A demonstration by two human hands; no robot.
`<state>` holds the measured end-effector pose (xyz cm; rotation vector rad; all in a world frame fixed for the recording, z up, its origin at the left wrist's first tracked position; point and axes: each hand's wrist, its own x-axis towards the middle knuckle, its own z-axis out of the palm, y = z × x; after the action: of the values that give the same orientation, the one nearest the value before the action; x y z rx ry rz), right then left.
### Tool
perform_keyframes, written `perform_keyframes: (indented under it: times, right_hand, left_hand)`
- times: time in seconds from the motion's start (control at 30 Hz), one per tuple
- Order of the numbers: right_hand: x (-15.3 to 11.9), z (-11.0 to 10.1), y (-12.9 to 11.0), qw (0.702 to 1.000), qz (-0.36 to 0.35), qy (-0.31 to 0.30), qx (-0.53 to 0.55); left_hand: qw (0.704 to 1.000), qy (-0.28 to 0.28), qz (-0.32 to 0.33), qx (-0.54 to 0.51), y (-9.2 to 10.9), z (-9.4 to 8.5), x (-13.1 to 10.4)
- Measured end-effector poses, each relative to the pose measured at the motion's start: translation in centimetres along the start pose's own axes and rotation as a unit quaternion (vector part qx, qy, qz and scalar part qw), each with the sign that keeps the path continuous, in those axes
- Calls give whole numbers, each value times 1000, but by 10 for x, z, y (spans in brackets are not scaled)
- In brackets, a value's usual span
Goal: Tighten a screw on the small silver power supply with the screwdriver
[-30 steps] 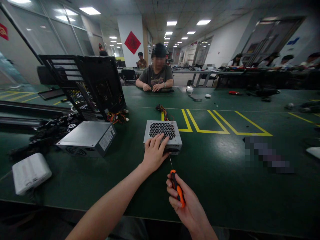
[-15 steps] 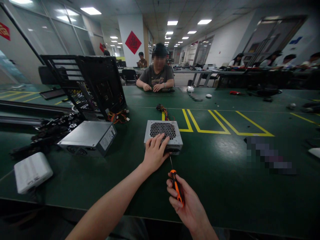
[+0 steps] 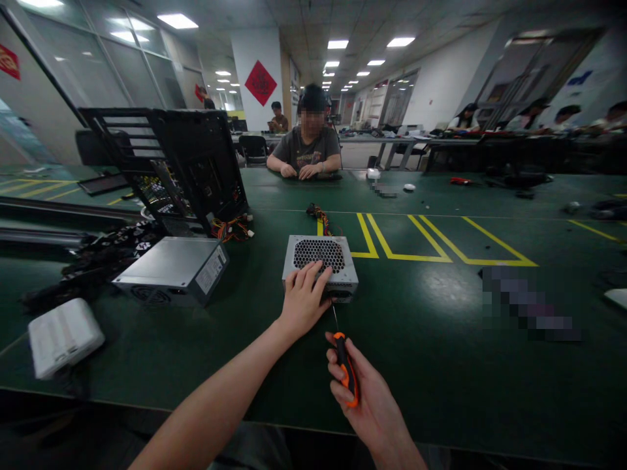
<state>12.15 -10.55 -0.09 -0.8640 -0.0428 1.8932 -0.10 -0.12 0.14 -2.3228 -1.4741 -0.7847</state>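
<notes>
The grey metal box [image 3: 319, 253] sits on the desk [image 3: 441, 385] at twelve o'clock from the person, with coloured wires [image 3: 321, 219] at its own twelve and a second metal box [image 3: 169, 262] at nine. The left hand [image 3: 304, 303] rests on its vented top, fingers spread and unclenched. At the box's five o'clock, the right hand [image 3: 365, 398] has its fingers wrapped around a screwdriver [image 3: 348, 375] pointing toward eleven; whether its tip is seated, I cannot tell. A slanted shaft could slip and jab the nearby left thumb; too light a hold might let the box skid toward twelve.
</notes>
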Motion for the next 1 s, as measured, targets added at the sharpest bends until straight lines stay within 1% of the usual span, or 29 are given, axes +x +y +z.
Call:
perform_keyframes:
  times: [0.13, 0.3, 0.43, 0.7, 0.87, 1.0]
  right_hand:
    - [1, 0, 1, 1000, -29, -5, 4]
    - [0, 0, -1, 1000, 1, 0, 12]
    - [0, 1, -2, 1000, 16, -14, 5]
    - [2, 1, 1, 999, -37, -3, 0]
    - [2, 2, -1, 1000, 4, 10, -3]
    - [1, 2, -2, 1000, 14, -16, -8]
  left_hand:
    - [1000, 7, 3, -1, 0, 0, 0]
    - [1000, 10, 3, -3, -1, 0, -1]
    - [1000, 11, 2, -8, -1, 1, -1]
    - [1000, 7, 2, -6, 0, 0, 0]
    - [1000, 8, 4, -7, 0, 0, 0]
    - [1000, 10, 1, -7, 0, 3, -1]
